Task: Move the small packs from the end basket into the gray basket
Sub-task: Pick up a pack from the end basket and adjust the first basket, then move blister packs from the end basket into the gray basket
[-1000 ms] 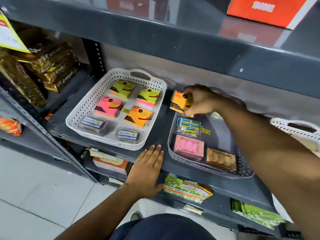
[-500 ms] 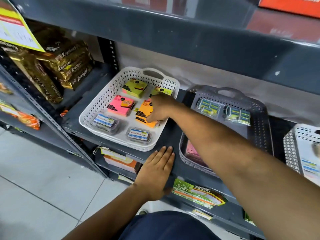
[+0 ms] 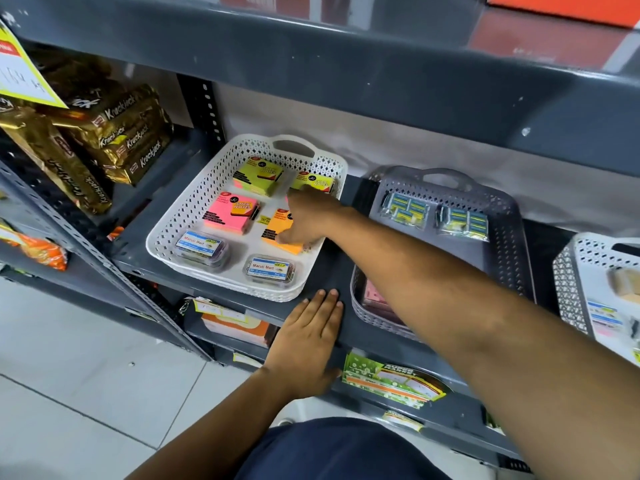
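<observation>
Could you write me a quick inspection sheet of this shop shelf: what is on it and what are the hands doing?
Surface: dark gray metal shelf, holding baskets side by side.
Job's things: white perforated plastic basket holds yellow, pink and orange sticky-note packs plus two clear clip boxes; gray perforated plastic basket holds two packs of small blue-yellow boxes.
Clutter: gold biscuit packets at left; another white basket at far right.
Grippers: right hand rests on the orange pack, grip unclear; left hand lies flat and open on the shelf edge.
Cables: nothing seen.
Surroundings: pale tiled floor, shelves above and below.
</observation>
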The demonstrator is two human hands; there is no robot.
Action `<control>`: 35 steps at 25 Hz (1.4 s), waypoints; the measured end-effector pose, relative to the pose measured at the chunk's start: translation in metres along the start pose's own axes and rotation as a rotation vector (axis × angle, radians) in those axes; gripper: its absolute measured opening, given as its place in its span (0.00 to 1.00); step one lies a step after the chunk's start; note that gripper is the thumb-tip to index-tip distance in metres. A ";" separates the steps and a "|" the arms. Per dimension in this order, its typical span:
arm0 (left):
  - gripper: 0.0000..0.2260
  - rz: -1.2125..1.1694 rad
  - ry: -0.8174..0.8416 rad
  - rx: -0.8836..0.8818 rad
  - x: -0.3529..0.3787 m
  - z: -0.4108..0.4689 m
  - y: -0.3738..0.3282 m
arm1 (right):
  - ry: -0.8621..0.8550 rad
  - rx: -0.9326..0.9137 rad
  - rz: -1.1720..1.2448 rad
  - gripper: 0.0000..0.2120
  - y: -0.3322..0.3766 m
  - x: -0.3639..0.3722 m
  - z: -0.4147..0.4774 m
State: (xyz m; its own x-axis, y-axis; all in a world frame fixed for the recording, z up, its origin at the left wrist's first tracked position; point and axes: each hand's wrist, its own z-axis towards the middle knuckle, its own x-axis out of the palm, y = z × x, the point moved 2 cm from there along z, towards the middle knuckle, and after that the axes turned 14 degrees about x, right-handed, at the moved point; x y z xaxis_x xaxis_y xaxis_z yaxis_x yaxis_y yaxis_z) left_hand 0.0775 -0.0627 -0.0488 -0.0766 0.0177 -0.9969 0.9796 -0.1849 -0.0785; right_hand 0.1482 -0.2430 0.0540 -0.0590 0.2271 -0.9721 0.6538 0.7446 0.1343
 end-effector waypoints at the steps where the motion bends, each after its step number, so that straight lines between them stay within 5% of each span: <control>1: 0.46 0.004 -0.001 -0.007 0.000 0.000 -0.001 | -0.041 -0.012 0.061 0.28 -0.004 -0.008 -0.006; 7: 0.44 -0.017 -0.016 -0.082 -0.001 0.002 -0.007 | -0.288 0.031 0.292 0.29 -0.094 -0.047 -0.083; 15: 0.46 -0.063 -0.023 -0.146 -0.004 0.013 -0.024 | -0.423 0.533 0.451 0.28 -0.294 -0.038 -0.265; 19: 0.45 -0.037 -0.006 -0.179 0.000 0.018 -0.025 | -0.242 0.767 0.420 0.25 -0.370 -0.025 -0.343; 23: 0.44 -0.046 -0.029 -0.194 0.000 0.020 -0.027 | 0.217 0.940 0.043 0.36 -0.405 0.010 -0.393; 26: 0.44 -0.044 -0.023 -0.199 -0.001 0.019 -0.026 | 0.401 0.943 -0.106 0.41 -0.418 0.030 -0.406; 35: 0.44 -0.042 0.006 -0.202 -0.004 0.017 -0.025 | 0.388 0.822 -0.238 0.33 -0.439 0.053 -0.418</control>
State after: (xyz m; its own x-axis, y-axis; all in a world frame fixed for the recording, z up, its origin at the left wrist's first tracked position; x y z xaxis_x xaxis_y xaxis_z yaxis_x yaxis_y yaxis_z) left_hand 0.0505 -0.0749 -0.0431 -0.1179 0.0267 -0.9927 0.9929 0.0171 -0.1175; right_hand -0.4572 -0.2952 0.0240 -0.4105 0.4292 -0.8046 0.9110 0.1551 -0.3821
